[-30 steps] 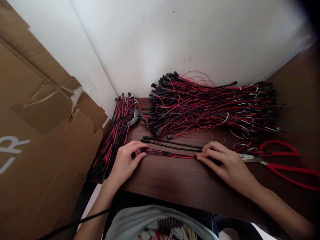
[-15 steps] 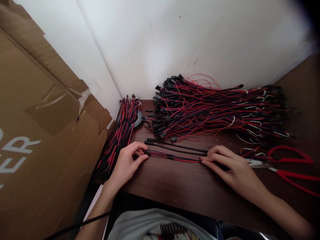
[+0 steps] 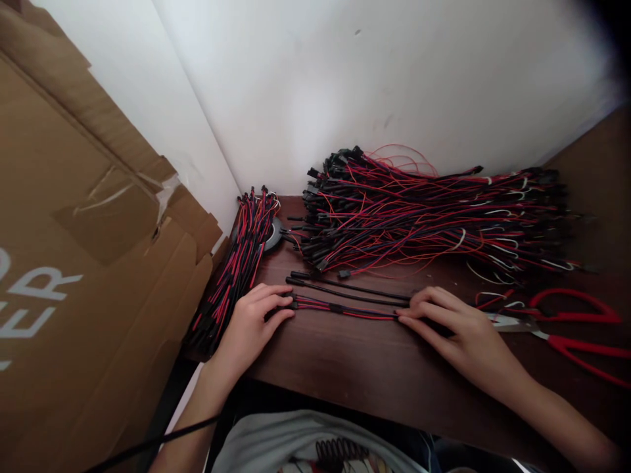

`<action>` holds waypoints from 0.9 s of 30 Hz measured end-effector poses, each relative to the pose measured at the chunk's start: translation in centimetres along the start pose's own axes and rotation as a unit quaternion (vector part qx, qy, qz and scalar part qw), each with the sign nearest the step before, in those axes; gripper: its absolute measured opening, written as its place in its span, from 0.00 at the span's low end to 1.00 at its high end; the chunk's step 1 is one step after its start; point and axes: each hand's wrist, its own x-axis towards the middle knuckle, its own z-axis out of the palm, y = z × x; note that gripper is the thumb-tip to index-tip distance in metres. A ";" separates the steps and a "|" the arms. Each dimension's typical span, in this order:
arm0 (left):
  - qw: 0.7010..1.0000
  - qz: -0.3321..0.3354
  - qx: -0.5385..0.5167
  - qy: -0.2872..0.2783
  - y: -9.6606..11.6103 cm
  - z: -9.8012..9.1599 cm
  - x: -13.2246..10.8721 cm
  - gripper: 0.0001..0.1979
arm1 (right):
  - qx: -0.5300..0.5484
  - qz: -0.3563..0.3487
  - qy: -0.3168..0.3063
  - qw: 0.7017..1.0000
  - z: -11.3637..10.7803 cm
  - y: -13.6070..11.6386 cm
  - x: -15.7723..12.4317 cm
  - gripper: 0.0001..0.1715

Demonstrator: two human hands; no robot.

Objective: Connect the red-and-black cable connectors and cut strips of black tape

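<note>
A short red-and-black wire harness [image 3: 340, 309] stretches across the brown table between my hands, with a dark band of tape near its middle. My left hand [image 3: 259, 317] pinches its left end, at a small black connector, between thumb and fingers. At the other end, my right hand [image 3: 446, 320] grips the wires with thumb and fingertips. Just behind the harness lie two thin black cables [image 3: 350, 289], roughly parallel to it; their right ends run up to my right fingers, and I cannot tell whether these touch them.
A large pile of red and black wire harnesses [image 3: 419, 213] lies against the wall. Another bundle [image 3: 231, 269] rests at left, by a tape roll [image 3: 273, 236]. Red-handled scissors [image 3: 557, 333] lie right of my right hand. A cardboard box [image 3: 98, 217] borders the left side.
The harness wires have shifted slightly near my left hand, whose fingers have moved a little. My right hand stays in nearly the same place.
</note>
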 end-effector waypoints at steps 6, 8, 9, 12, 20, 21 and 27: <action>1.000 -0.015 0.003 0.002 0.1 -0.1 0.0 0.07 | 0.002 -0.007 0.008 1.000 0.0 -0.1 0.1 0.10; 1.000 -0.018 0.009 -0.005 0.2 -0.2 0.0 0.05 | 0.001 -0.005 0.010 1.000 0.0 -0.1 0.2 0.11; 1.000 -0.013 0.012 -0.008 0.3 -0.2 0.0 0.04 | 0.000 -0.004 0.010 1.000 0.0 -0.1 0.2 0.11; 1.000 0.014 0.028 -0.006 0.2 -0.2 0.0 0.02 | -0.008 -0.007 0.010 1.000 -0.1 -0.2 0.2 0.11; 0.992 0.074 0.101 0.000 0.2 0.3 -0.1 0.07 | -0.008 -0.020 0.034 0.999 -0.1 -0.6 0.3 0.11; 0.992 0.076 0.097 0.002 0.2 0.2 -0.1 0.07 | -0.008 -0.021 0.035 0.999 -0.1 -0.5 0.3 0.10; 0.995 0.073 0.063 0.015 0.2 0.0 0.1 0.04 | -0.009 -0.021 0.032 0.999 0.0 -0.3 0.2 0.10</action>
